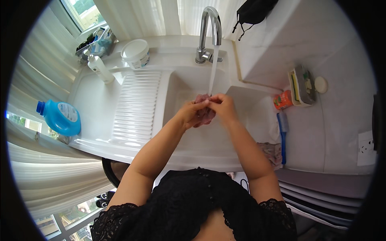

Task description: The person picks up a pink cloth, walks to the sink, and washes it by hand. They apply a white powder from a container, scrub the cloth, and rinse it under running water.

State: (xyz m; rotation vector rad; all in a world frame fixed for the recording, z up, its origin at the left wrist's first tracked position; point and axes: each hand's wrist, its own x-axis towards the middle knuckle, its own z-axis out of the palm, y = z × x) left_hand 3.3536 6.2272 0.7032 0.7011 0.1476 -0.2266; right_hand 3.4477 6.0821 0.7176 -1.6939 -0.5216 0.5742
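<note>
Both my hands are over a white sink basin (pixel 171 98), pinching a wet, crumpled pinkish-mauve cloth (pixel 206 117). My left hand (pixel 189 115) grips it from the left side, thumb on top. Close against it, my right hand (pixel 224 108) has thumb and fingers pressed together on the cloth's upper edge, and the two thumbs nearly meet. A stream of water (pixel 214 72) runs from the curved chrome faucet (pixel 217 32) down to the cloth. Part of the cloth is hidden behind my fingers.
Left of the basin is a ridged washboard (pixel 136 104), with a blue jug (pixel 64 119), white pump bottle (pixel 100 69) and white tub (pixel 135 52) around it. Along the right lie an orange container (pixel 282 100), a blue-handled brush (pixel 283 130) and a greyish cloth (pixel 272 153).
</note>
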